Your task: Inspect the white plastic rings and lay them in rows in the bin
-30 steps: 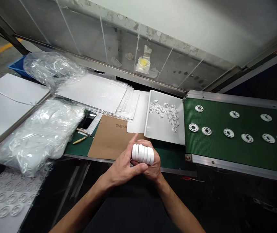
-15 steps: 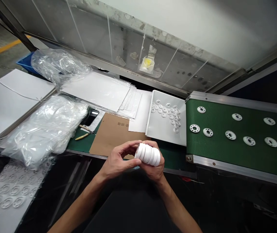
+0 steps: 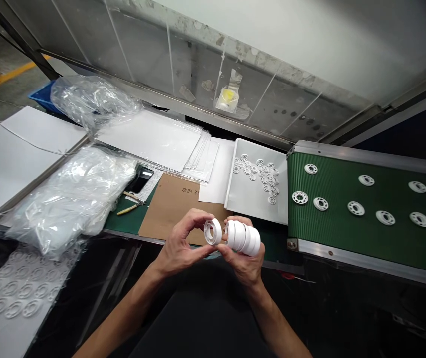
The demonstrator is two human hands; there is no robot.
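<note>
My left hand pinches a single white plastic ring between thumb and fingers, just left of a short stack of the same white rings. My right hand cradles that stack from below. A small gap shows between the single ring and the stack. Both hands hover over the front edge of the green bench, above a brown cardboard sheet.
A green conveyor belt at right carries several white rings. A white tray holds several small white parts. Clear plastic bags lie at left, white sheets behind, a phone beside the cardboard.
My left hand has pulled one ring off the left end of the stack, opening a gap. The stack in my right hand has shifted slightly right.
</note>
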